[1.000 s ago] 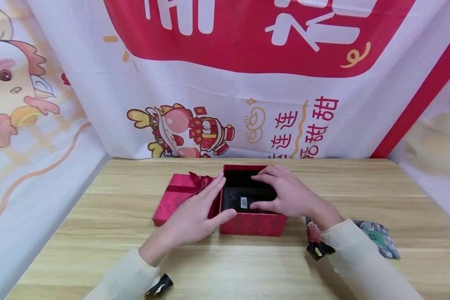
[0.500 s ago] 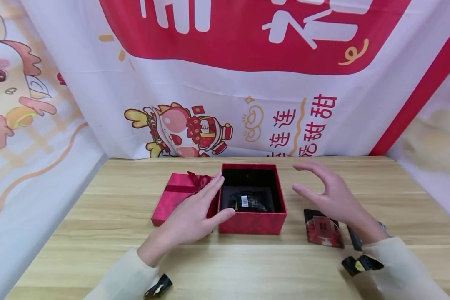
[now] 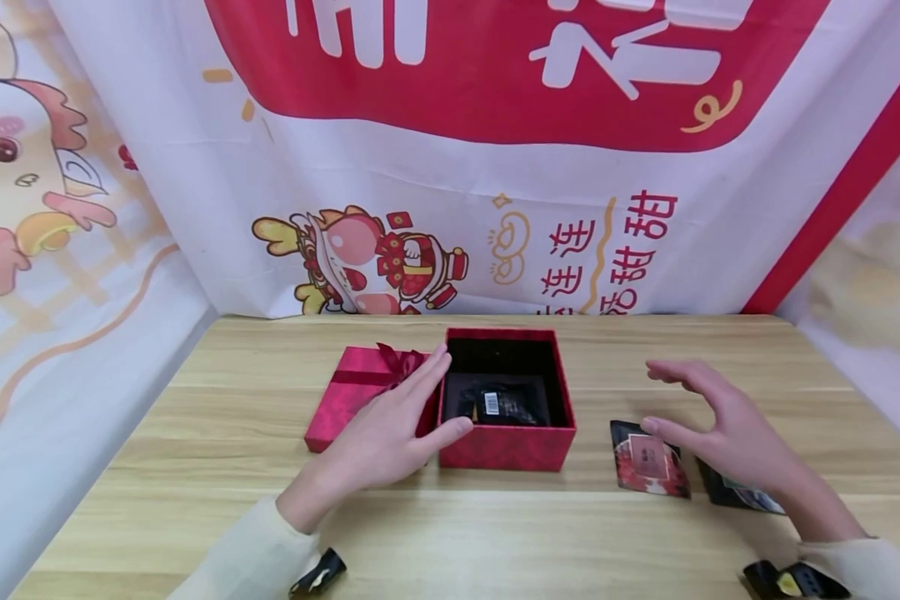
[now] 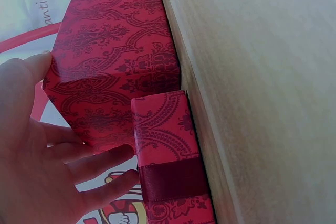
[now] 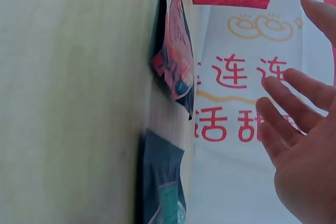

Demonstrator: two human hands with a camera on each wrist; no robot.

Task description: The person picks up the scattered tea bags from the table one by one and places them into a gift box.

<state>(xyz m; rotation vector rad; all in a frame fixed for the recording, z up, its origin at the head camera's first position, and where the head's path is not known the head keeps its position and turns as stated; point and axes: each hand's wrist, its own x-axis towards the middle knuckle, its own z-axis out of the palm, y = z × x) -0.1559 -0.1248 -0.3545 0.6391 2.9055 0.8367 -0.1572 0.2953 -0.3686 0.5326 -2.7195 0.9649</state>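
Note:
A red patterned gift box (image 3: 506, 450) stands uncovered on the table, a black packet (image 3: 508, 404) with a white barcode label lying inside. My left hand (image 3: 378, 437) rests at the box's left side, fingers straight, thumb by the front rim; the left wrist view shows its thumb touching the box. Beneath that hand lies the red lid (image 3: 360, 387) with its dark ribbon bow. To the right, my right hand (image 3: 727, 425) hovers with nothing in it, fingers spread and slightly bent. Below it lie a red and black packet (image 3: 648, 461) and a dark packet (image 3: 738, 492), partly hidden by the wrist.
The wooden table (image 3: 495, 542) reaches back to a white and red printed cloth (image 3: 607, 183) hanging behind. A second printed cloth (image 3: 82, 333) hangs along the left edge. Black bands sit at both sleeve cuffs.
My right hand has come out of the box and moved right, over the loose packets. The packet in the box is now in plain sight. My left hand stays in place.

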